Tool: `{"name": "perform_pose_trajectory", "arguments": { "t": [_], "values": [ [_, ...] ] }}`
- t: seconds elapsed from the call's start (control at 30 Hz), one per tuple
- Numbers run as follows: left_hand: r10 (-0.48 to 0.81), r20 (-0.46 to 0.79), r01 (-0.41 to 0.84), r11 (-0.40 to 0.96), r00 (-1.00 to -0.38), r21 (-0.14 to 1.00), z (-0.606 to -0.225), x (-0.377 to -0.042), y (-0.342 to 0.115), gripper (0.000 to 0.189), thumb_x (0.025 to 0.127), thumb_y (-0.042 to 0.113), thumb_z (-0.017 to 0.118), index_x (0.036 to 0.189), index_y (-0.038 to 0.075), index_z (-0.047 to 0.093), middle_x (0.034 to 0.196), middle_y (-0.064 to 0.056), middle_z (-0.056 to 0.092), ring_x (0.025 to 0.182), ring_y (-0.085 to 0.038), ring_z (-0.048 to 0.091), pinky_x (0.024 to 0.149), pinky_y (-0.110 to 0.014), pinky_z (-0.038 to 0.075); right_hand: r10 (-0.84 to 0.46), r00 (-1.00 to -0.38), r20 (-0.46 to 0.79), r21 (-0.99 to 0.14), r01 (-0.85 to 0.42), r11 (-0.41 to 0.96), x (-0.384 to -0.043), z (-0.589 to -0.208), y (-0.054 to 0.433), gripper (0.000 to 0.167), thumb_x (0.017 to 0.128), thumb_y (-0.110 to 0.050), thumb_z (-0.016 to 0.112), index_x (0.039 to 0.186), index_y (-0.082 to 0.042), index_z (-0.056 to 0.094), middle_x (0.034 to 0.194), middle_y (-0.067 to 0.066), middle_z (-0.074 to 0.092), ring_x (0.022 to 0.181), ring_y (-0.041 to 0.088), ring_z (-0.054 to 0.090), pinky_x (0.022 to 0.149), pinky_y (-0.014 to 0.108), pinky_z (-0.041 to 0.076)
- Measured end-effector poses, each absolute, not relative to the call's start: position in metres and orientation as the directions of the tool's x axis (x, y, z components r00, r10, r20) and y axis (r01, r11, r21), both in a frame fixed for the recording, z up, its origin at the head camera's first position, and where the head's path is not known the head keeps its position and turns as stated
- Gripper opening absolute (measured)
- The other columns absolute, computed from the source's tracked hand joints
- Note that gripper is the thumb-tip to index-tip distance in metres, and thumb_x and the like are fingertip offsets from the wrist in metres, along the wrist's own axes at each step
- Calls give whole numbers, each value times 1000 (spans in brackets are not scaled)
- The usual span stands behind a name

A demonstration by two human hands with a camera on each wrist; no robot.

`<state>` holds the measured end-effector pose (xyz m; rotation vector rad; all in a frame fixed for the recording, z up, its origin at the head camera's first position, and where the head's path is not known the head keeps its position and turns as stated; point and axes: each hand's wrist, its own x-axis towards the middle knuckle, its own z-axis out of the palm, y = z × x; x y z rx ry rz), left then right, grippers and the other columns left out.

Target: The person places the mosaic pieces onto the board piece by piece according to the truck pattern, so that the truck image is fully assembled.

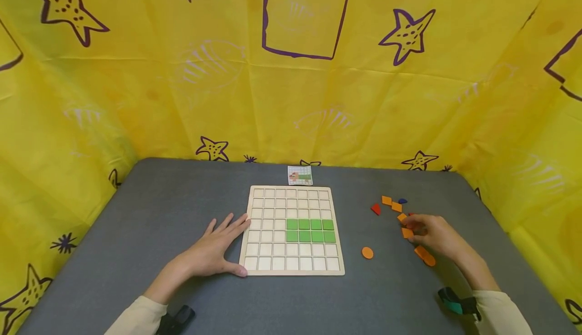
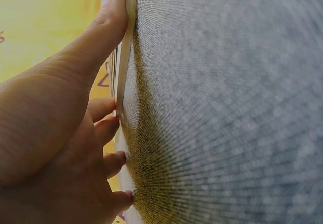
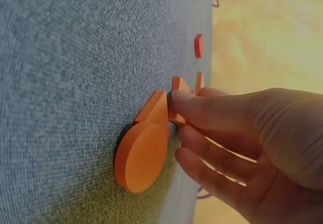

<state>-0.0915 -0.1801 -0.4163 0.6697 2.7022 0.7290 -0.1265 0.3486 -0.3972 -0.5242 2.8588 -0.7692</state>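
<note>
My left hand (image 1: 206,251) lies spread at the left side of a pale wooden grid board (image 1: 265,249), with fingertips and thumb at its edge. The left wrist view shows the thumb (image 2: 103,24) against the board's rim. Two rows of green square tiles (image 1: 304,224) fill part of the grid. To the right, my right hand (image 1: 434,234) pinches an orange square tile (image 1: 406,233) between thumb and fingers, low over the table. Close by its fingers lie an orange tile (image 3: 155,108) and an orange round tile (image 3: 144,158) that overlap in the right wrist view.
Beyond the board lies a small picture card (image 1: 300,176). Another orange round tile (image 1: 367,252) sits between board and right hand. Farther back are orange square tiles (image 1: 387,200), a red piece (image 1: 376,208) and a blue piece (image 1: 402,201). A yellow patterned cloth (image 1: 291,107) surrounds the grey table.
</note>
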Motion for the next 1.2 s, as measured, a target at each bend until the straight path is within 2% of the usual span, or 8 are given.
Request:
{"name": "perform_pose_trajectory", "arguments": {
  "t": [0.2,0.43,0.6,0.77,0.9,1.2],
  "values": [
    [498,-126,365,763,-858,534,-416,-91,-182,113,68,61,78,155,9,29,162,-9,20,147,-44,10,111,-69,2,-347,-938,7,-481,-307,821,-127,-397,346,33,79,5,76,111,0,70,101,9,69,88,26,65,71,34,57],
    [496,-124,364,764,-859,532,-416,-91,-182,114,67,62,78,155,9,29,162,-9,20,147,-44,10,111,-69,3,-352,-932,85,-472,-349,809,-130,-393,345,30,81,5,74,110,-1,71,86,-1,67,77,15,66,67,26,56],
    [494,-129,361,767,-860,530,-416,-91,-181,114,67,62,78,155,9,28,162,-9,20,147,-44,10,111,-69,2,-373,-922,105,-468,-377,799,-132,-389,338,28,81,2,75,109,0,71,87,-1,69,76,12,65,67,25,55],
    [492,-137,353,766,-860,537,-415,-92,-180,114,67,61,79,155,9,29,162,-9,20,147,-44,10,111,-69,2,-377,-916,136,-477,-394,786,-135,-386,326,28,81,0,77,109,0,71,87,-2,70,77,12,65,69,28,56],
    [492,-140,351,766,-860,539,-415,-92,-181,114,67,60,79,155,9,28,162,-9,20,147,-44,9,111,-69,1,-378,-913,154,-483,-403,777,-137,-386,318,29,81,2,76,110,0,71,85,-2,69,77,11,64,72,31,57],
    [500,-133,360,760,-856,542,-416,-91,-182,113,68,60,79,155,9,28,162,-9,20,147,-44,9,111,-69,1,-405,-899,169,-487,-433,759,-140,-390,303,29,81,5,75,109,0,71,86,-1,69,77,12,64,70,28,57]
  ]
}}
